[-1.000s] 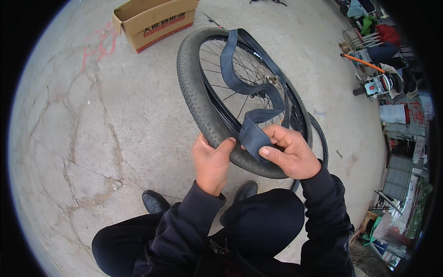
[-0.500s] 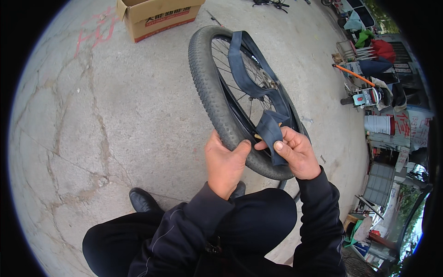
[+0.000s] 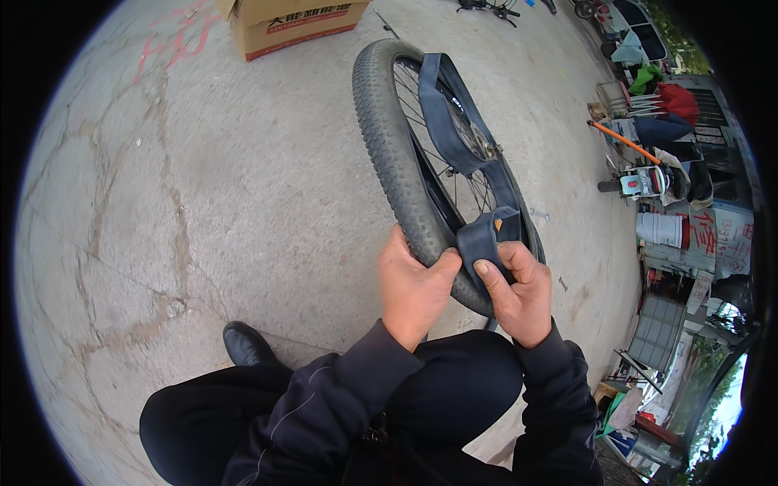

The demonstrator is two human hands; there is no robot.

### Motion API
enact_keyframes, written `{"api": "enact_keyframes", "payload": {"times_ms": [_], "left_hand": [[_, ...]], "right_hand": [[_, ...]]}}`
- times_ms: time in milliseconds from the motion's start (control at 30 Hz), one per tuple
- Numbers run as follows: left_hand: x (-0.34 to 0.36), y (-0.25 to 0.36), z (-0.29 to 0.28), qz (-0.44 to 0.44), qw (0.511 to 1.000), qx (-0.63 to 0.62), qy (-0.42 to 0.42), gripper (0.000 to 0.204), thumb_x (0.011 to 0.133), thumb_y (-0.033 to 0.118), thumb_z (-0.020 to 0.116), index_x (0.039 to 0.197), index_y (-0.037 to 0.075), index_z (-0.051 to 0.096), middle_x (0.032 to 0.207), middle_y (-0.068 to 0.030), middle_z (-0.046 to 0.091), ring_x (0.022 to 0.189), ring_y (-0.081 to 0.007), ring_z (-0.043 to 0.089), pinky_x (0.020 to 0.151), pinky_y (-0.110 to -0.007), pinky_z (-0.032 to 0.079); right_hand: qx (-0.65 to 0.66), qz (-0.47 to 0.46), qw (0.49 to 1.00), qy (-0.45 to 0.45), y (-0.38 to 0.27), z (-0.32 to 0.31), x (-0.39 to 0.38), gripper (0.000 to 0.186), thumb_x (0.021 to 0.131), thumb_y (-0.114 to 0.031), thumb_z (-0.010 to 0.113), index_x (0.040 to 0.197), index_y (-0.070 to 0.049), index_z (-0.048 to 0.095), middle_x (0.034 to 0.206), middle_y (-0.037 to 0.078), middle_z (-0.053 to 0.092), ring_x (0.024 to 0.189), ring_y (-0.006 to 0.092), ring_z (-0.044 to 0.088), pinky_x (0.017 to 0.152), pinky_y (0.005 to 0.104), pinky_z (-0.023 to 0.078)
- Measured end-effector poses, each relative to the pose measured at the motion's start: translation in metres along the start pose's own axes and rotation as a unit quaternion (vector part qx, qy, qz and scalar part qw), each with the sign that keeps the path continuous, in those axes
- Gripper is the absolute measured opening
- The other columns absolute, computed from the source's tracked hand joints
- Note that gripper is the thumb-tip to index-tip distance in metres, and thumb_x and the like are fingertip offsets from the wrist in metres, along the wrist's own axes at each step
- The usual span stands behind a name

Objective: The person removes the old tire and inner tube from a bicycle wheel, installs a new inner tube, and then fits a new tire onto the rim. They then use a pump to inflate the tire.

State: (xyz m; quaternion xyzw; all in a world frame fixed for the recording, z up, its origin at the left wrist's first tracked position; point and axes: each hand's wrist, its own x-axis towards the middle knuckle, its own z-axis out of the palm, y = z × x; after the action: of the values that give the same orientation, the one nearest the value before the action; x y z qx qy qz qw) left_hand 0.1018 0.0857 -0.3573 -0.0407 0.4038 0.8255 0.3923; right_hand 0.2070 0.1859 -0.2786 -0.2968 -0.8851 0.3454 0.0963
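A bicycle wheel (image 3: 444,110) with a knobby black tyre (image 3: 378,121) leans tilted in front of me. My left hand (image 3: 415,283) grips the tyre's lower left part, thumb on its sidewall. The tyre gapes from the rim along that side. A flat blue-black inner tube (image 3: 438,117) drapes in loops over the spokes and far side of the wheel. My right hand (image 3: 519,292) pinches a folded section of this tube at the lower right, against the tyre. The tips of some of its fingers are hidden by the tube.
A cardboard box (image 3: 293,42) sits on the cracked concrete (image 3: 203,202) behind the wheel. A small wrench (image 3: 541,215) lies right of the wheel. Along the right stand a scooter (image 3: 640,182), a white bucket (image 3: 660,229) and clutter. My bent knees (image 3: 454,381) are below the wheel.
The wheel and both hands have shifted rightward in the picture, and the wheel looks more edge-on. My right hand is now lower, drawing the folded tube section down against the tyre.
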Motion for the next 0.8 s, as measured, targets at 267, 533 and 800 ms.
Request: {"api": "enact_keyframes", "payload": {"times_ms": [267, 533, 800], "left_hand": [[-0.001, -0.005, -0.001, -0.019, 1.0, 0.0, 0.007, 0.032, 0.088, -0.008, 0.067, 0.118, -0.004, 0.058, 0.104, -0.0065, 0.069, 0.09, -0.011, 0.064, 0.081, -0.028, 0.054], [-0.006, -0.011, -0.013, -0.054, 0.998, -0.038, -0.009, 0.034, 0.085, -0.014, 0.061, 0.116, -0.002, 0.064, 0.108, -0.0065, 0.073, 0.095, -0.0154, 0.07, 0.087, -0.03, 0.056], [-0.012, -0.013, -0.012, -0.06, 0.998, -0.028, -0.004, 0.031, 0.084, -0.013, 0.059, 0.112, -0.001, 0.066, 0.105, -0.0053, 0.072, 0.093, -0.0134, 0.068, 0.086, -0.029, 0.054]], "right_hand": [[-0.174, -0.186, 0.966, 0.04, -0.013, 0.004, 0.005, 0.026, 0.086, -0.004, 0.082, 0.109, -0.001, 0.071, 0.082, 0.014, 0.071, 0.067, 0.03, 0.069, 0.06, 0.0373, 0.053], [-0.251, -0.228, 0.94, -0.036, -0.011, 0.002, 0.003, 0.027, 0.084, -0.007, 0.073, 0.11, -0.002, 0.071, 0.086, 0.008, 0.066, 0.066, 0.0281, 0.065, 0.058, 0.04, 0.052], [-0.22, -0.143, 0.964, -0.052, -0.01, 0.002, -0.008, 0.02, 0.083, 0.002, 0.077, 0.102, 0.0, 0.072, 0.094, 0.012, 0.071, 0.073, 0.0334, 0.07, 0.063, 0.0405, 0.057]]}}
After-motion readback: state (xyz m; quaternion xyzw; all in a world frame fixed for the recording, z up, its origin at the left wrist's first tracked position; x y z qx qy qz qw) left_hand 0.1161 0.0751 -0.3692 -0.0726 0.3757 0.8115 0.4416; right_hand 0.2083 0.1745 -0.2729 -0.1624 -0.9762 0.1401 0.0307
